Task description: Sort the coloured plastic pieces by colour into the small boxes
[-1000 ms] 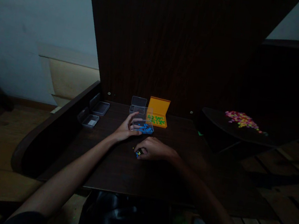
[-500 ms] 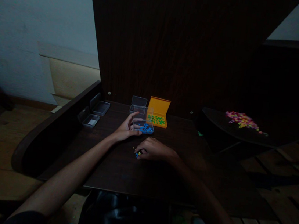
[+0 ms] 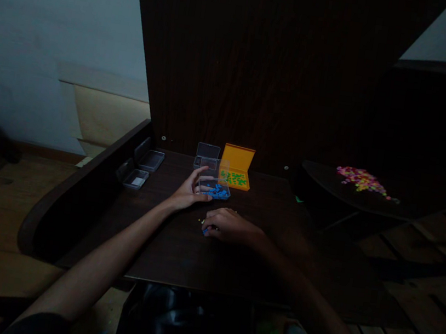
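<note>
My left hand (image 3: 189,193) grips the left side of a small clear plastic box (image 3: 203,188), its lid standing up behind. Small blue pieces (image 3: 218,192) lie inside that box. Nearer to me, my right hand (image 3: 228,224) is low over the table, fingers bent and closed at the tips on small blue pieces (image 3: 204,232). A few yellow and pale bits show around the fingers; what lies under the palm is hidden. Just behind the clear box, an orange box (image 3: 237,158) with its lid up contains small green pieces (image 3: 235,179).
Another clear box (image 3: 207,151) stands open against the back panel. Two more open clear boxes (image 3: 151,160) (image 3: 136,179) sit by the raised left edge (image 3: 92,182). On a dark side shelf (image 3: 320,183) at right is a heap of pink and yellow pieces (image 3: 362,181).
My right fingers have closed further over the small pieces, so fewer of them show. The left hand and the clear box have stayed in place.
</note>
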Motion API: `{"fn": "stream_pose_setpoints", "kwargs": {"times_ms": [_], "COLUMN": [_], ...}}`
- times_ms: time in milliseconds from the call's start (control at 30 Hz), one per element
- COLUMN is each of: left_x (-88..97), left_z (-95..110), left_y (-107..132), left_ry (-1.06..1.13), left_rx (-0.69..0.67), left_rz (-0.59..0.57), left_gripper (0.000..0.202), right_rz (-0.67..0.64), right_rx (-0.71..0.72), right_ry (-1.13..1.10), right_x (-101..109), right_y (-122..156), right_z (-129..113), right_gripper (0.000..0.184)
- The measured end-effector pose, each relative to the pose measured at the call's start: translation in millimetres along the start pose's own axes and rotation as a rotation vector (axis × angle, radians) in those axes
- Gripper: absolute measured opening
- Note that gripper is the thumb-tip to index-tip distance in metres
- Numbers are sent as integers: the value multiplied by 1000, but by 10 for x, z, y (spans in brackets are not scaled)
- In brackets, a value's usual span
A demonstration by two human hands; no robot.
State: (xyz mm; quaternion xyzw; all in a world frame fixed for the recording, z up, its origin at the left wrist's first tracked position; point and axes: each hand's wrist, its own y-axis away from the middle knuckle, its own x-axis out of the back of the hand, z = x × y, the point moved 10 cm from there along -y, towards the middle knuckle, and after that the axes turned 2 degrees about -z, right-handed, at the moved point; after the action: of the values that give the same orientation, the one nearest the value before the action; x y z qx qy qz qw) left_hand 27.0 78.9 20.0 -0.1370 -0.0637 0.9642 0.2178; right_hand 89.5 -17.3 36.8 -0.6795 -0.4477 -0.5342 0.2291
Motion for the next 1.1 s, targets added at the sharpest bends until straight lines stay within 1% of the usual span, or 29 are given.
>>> {"fn": "stream_pose_setpoints", "kwargs": {"times_ms": [333, 467, 700, 900, 1100], "left_x": [-6, -7, -14, -19, -35], "left_z": [8, 10, -9, -10, 12], "left_y": [10, 17, 3, 5, 18], "left_ry": [17, 7, 19, 10, 5], "left_rx": [9, 15, 0, 11, 5], "left_rz": [3, 9, -13, -18, -26], "left_gripper": [95, 95, 95, 95, 96], "right_rz": [3, 5, -6, -24, -14], "right_rx": [-78, -91, -104, -136, -124], "right_ry": [8, 13, 10, -29, -55], "right_x": [-62, -58, -36, -75, -100], "right_y": [-17, -17, -11, -29, -29], "right_z": [73, 65, 26, 68, 86], "right_gripper": [12, 12, 10, 8, 8]}}
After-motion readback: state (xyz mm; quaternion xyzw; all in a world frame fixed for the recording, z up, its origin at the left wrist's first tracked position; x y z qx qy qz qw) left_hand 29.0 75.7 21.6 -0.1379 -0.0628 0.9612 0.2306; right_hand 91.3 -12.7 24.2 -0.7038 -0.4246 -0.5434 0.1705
